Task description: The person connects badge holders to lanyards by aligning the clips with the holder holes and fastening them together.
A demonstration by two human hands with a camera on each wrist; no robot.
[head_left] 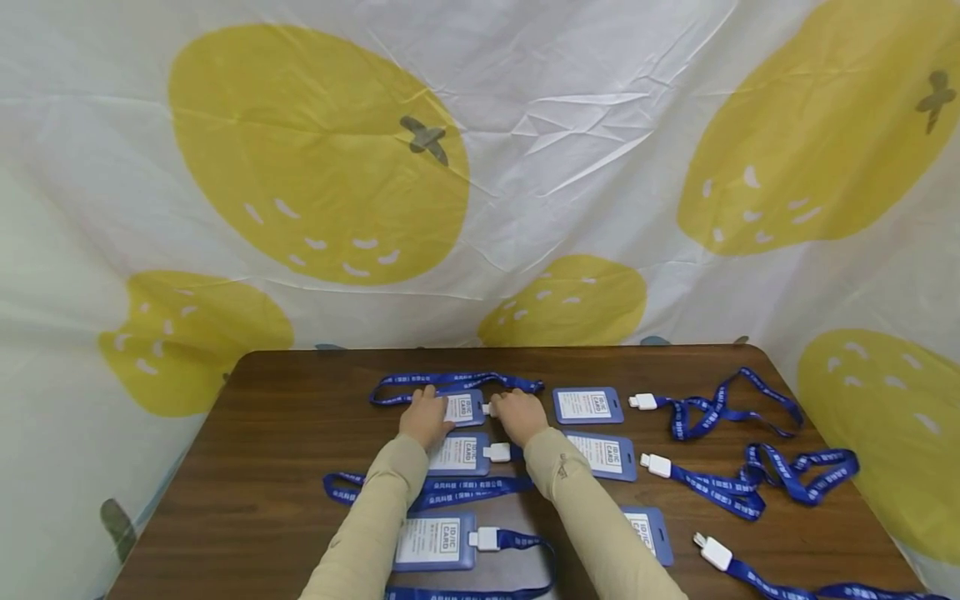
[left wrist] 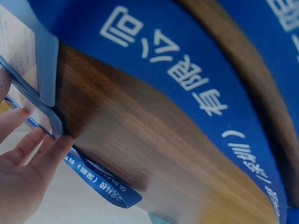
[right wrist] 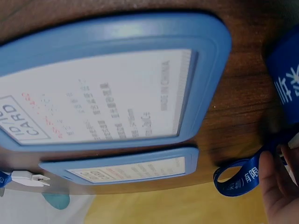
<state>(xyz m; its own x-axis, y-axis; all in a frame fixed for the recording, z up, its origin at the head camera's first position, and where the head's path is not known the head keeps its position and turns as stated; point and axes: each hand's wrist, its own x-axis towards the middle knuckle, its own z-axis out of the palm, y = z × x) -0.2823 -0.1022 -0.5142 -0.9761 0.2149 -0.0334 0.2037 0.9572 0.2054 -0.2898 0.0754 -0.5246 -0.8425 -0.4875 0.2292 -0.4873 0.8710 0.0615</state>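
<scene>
At the far row, a blue ID card holder [head_left: 467, 408] lies flat with its white card showing. My left hand [head_left: 425, 417] holds it by its left end; in the left wrist view those fingers [left wrist: 44, 151] lie along the holder's edge. Just right of the holder, my right hand [head_left: 520, 414] pinches the white clip [head_left: 487, 409] of a blue lanyard [head_left: 420, 379], mostly covered by the fingers. The clip's tip meets the holder's slotted end; whether it is hooked in cannot be seen. In the right wrist view the lanyard loops beside the curled fingers [right wrist: 268, 175].
Nearer on the left side, two card holders [head_left: 453, 454] [head_left: 435, 542] have lanyard clips at their slots. To the right, three holders [head_left: 588, 406] lie apart from three loose lanyards [head_left: 693, 417]. A fruit-print curtain [head_left: 480, 167] hangs behind the brown table [head_left: 247, 467].
</scene>
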